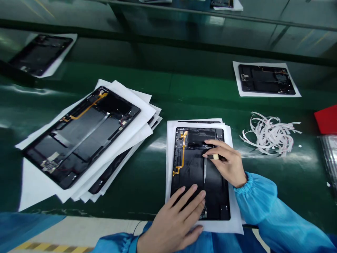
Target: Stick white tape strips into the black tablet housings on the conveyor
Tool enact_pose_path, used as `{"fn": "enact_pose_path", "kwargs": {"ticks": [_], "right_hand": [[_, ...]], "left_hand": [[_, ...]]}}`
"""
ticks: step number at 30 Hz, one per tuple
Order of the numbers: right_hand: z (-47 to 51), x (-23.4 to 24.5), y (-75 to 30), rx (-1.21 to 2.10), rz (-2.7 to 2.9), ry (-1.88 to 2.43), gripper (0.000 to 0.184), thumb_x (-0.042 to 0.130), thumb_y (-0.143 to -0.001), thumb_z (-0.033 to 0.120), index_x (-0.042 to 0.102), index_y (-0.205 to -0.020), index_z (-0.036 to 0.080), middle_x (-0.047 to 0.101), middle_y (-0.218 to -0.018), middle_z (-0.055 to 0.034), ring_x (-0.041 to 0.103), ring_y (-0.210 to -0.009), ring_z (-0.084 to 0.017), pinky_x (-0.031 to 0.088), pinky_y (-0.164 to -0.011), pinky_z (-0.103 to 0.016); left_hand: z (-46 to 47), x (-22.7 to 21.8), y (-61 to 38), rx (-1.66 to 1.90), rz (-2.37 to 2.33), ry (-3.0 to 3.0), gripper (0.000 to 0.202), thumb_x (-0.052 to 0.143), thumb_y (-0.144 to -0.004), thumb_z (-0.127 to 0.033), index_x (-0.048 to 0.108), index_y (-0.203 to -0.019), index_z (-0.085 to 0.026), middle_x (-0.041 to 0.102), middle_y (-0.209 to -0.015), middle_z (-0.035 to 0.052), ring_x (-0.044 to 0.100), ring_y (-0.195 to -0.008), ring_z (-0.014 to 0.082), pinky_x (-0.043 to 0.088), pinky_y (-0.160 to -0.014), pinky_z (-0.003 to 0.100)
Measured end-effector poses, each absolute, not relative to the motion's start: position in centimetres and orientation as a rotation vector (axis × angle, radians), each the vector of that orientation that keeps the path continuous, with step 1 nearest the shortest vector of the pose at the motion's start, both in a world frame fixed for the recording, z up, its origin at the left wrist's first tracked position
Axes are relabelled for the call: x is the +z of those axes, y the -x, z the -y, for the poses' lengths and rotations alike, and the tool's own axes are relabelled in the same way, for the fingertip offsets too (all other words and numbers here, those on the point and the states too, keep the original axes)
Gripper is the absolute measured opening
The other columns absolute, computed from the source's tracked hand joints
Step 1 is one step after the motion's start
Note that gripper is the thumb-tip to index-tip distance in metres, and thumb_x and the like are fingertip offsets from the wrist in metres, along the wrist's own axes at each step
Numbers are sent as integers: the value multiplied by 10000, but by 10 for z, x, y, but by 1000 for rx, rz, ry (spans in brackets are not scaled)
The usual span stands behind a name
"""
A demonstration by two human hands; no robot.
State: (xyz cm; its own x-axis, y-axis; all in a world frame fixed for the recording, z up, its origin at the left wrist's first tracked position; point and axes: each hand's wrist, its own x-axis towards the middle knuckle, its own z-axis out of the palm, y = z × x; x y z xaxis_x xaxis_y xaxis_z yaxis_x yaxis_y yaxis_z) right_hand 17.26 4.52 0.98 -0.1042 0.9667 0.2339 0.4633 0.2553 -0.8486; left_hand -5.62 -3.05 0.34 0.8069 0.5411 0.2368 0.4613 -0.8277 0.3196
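Observation:
A black tablet housing point(195, 186) lies on white sheets in front of me, an orange flex cable point(183, 154) along its left side and a pale grey strip point(205, 172) down its middle. My left hand point(179, 218) rests flat over its lower left part, fingers stretched out. Over the upper right part, my right hand point(226, 160) is closed on a small black and cream piece point(216, 156), whose kind I cannot make out. Its fingertips are at the top of the grey strip and hide that end.
To the left is a fanned stack of tablet housings point(89, 123) with white sheets between. Single housings lie at the far left point(42, 52) and far right point(265, 80). A tangle of white strips point(271, 135) and a red object point(326, 119) lie on the right.

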Motion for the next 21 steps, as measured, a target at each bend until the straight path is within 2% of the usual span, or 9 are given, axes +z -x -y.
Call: {"fn": "enact_pose_path", "kwargs": {"ticks": [6, 11, 21], "right_hand": [[-46, 6, -171, 709, 1753, 1308, 289, 526, -835, 4, 717, -906, 209, 700, -1217, -59, 688, -1071, -177, 556, -939, -308], [-46, 4, -170, 685, 1745, 1312, 359, 503, -778, -42, 712, -911, 218, 700, -1216, -45, 688, -1074, -179, 561, -937, -312], [-46, 4, -169, 700, 1756, 1330, 333, 505, -814, -23, 707, -930, 214, 692, -1239, -47, 677, -1099, -182, 561, -949, -337]], "left_hand": [[31, 4, 57, 459, -759, -2775, 413, 574, -927, -474, 684, -1188, -173, 591, -1406, 6, 428, -1355, 251, 96, -1227, 398], [30, 4, 56, 480, -771, -2743, 399, 590, -918, -474, 694, -1163, -176, 607, -1389, -4, 478, -1313, 243, 117, -1226, 385], [33, 1, 57, 503, -791, -2681, 390, 618, -899, -452, 694, -1151, -164, 625, -1367, -3, 505, -1295, 243, 123, -1228, 366]]}}
